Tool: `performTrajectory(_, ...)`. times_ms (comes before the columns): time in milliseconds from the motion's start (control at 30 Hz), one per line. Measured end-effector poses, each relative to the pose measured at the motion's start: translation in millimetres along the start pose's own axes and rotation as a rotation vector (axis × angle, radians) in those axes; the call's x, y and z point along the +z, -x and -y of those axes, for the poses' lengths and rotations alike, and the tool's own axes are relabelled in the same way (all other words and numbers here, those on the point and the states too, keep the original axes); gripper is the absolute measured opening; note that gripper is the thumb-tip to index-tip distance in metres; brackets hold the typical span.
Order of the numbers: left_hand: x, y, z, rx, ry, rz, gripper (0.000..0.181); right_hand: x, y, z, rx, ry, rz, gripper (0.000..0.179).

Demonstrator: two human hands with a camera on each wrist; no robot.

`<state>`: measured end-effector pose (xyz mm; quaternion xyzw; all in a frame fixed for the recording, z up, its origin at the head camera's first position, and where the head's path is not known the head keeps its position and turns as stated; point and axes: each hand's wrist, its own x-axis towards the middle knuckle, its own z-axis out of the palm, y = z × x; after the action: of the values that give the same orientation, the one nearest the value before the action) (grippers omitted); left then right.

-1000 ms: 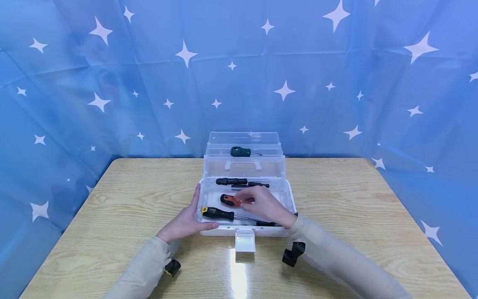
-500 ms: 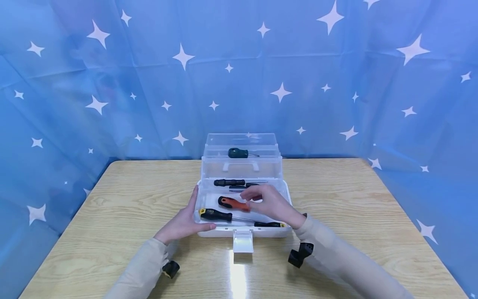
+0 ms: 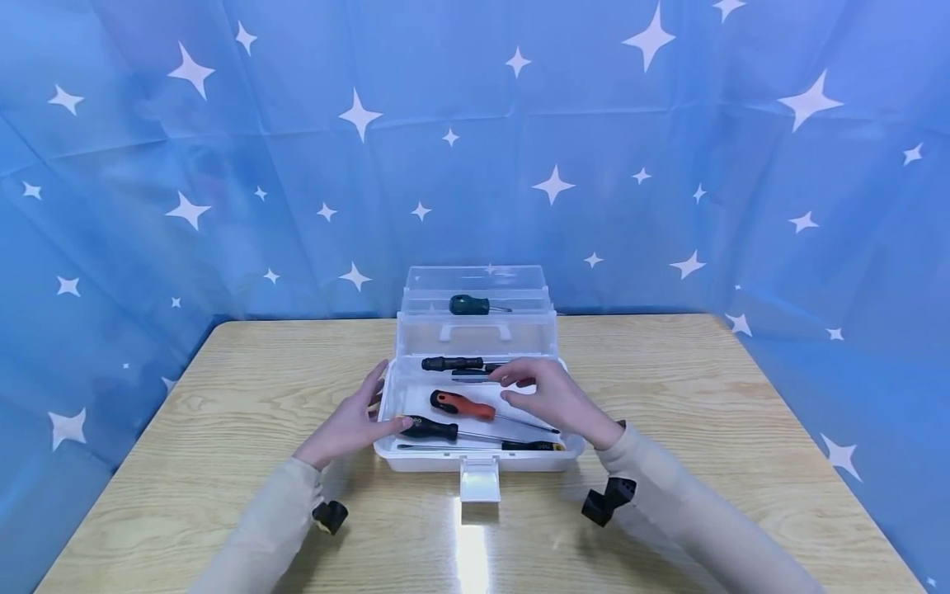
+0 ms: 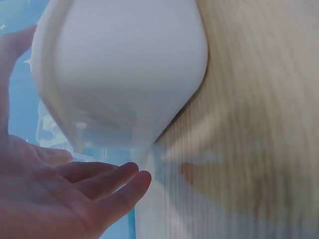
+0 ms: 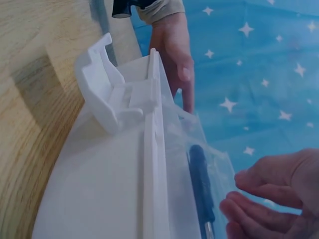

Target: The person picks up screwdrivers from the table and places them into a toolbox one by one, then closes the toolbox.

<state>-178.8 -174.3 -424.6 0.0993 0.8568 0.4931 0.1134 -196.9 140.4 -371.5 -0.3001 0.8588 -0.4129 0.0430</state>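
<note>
An open white toolbox holds several screwdrivers. My left hand is at its left end, thumb over the rim beside a black-handled screwdriver. In the left wrist view the fingers extend loosely below the box's end wall. My right hand hovers over the right part of the box with bent, parted fingers and nothing between them. Just left of it an orange-and-black screwdriver lies on the box floor, shank to the right. Another black-and-yellow screwdriver lies along the front wall.
The clear lid stands raised at the back, with a green-handled screwdriver on its tray. Black-handled screwdrivers lie at the box's rear. A white latch hangs off the front, over the wooden table.
My right hand has let go of the orange-and-black screwdriver and moved right, leaving it in the box. My left hand has shifted slightly left, fingers easing off the box's left end.
</note>
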Motion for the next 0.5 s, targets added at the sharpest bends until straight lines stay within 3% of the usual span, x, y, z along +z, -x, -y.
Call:
performTrajectory(167,-7.0,-5.6,-0.2,-0.047,-0.031,-0.014,0.1,-3.5,2.1,-3.7,0.015,-0.011,-0.017,0.025)
performTrajectory(500,-16.0,-11.3,1.9,-0.055,-0.024,-0.008,0.101,-16.5,9.7,-13.7,0.067,-0.02,-0.052,0.027)
